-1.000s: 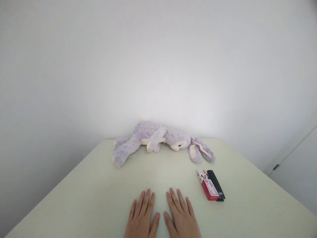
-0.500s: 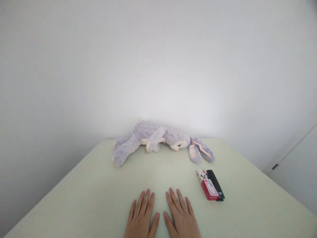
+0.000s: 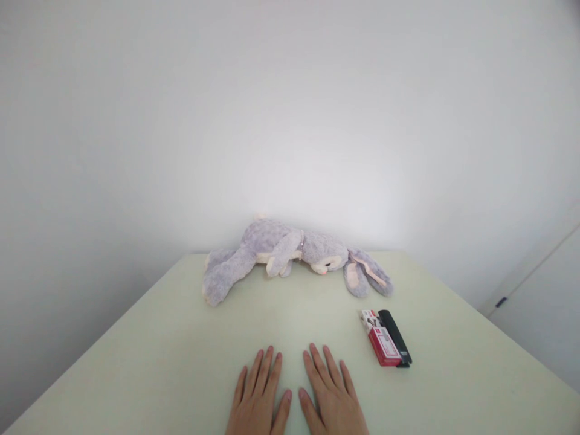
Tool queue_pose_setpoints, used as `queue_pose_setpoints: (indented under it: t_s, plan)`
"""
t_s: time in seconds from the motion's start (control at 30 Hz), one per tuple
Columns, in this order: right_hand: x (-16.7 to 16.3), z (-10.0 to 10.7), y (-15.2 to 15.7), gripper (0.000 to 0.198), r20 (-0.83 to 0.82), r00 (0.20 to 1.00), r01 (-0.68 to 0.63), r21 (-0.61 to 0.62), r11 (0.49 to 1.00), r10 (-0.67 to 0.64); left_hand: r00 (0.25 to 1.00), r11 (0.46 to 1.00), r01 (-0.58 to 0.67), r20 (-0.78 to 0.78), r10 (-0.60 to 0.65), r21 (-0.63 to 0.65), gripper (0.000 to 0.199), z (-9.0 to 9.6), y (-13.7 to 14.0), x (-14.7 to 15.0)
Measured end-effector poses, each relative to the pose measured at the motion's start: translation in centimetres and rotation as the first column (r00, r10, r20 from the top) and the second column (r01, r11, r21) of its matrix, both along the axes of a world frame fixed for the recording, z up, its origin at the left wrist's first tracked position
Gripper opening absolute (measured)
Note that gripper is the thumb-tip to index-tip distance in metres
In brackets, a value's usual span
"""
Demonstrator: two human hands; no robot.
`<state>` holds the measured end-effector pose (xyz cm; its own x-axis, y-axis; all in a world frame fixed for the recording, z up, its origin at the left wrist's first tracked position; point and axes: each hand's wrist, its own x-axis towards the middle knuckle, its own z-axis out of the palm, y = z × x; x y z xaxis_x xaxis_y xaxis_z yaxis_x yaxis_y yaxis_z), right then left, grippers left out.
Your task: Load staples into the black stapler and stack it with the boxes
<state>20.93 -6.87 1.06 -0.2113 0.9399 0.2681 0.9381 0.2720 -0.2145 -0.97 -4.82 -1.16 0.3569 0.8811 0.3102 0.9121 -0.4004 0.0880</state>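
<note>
Resting palm down on the pale green, smooth-topped bench (image 3: 149, 362), my left hand (image 3: 256, 406) and right hand (image 3: 334, 405) lie side by side at the near edge of the view, fingers spread and pointing forward, the thumbs angled toward each other with a narrow gap of bench between them. Neither hand grips or pinches anything; all they appear to touch is the bench. Nearest to my right hand, beyond it and to its right, is a small red-and-white cardboard box (image 3: 384, 349), its far end mostly white; I cannot tell whether that end is a second box. Close along its right side lies a long black object shaped like a stapler (image 3: 396, 335). Farther off, by the plain white wall (image 3: 290, 121), a fluffy lilac-grey plush rabbit (image 3: 272, 235) lies on its side, legs to the left, long pink-lined ears to the right, a beaded band (image 3: 302, 244) round its neck. As for how far along I am, I judge that no handling is under way: box, black object and rabbit all lie on the bench, well apart from my fingers, with nothing lifted, and any work on them appears undone.
</note>
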Motion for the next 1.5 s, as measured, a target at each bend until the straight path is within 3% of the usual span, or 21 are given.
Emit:
queue_pose_setpoints:
  t_s: [0.77, 1.07, 1.23, 1.5]
  plan:
    - [-0.1, 0.3, -0.1, 0.063, -0.008, 1.000, 0.000, -0.030, 1.000, 0.000, 1.000, 1.000, 0.013, 0.010, -0.013, 0.025, 0.062, 0.8, -0.5, -0.1]
    - [0.3, -0.9, 0.6, 0.067, -0.011, 1.000, -0.014, -0.029, 0.999, 0.013, 1.000, 0.998, 0.014, 0.005, -0.015, 0.055, 0.061, -0.4, 0.3, -0.3]
    - [0.1, -0.5, 0.3, 0.065, -0.006, 1.000, 0.001, -0.035, 0.999, -0.001, 1.000, 0.998, 0.022, 0.007, -0.023, 0.062, 0.064, 0.0, 0.0, -0.3]
    - [0.1, -0.3, 0.0, 0.068, -0.017, 1.000, -0.002, 0.059, 0.998, 0.003, 0.999, 0.999, 0.017, -0.031, -0.016, 0.052, 0.064, 0.2, -0.1, -0.3]
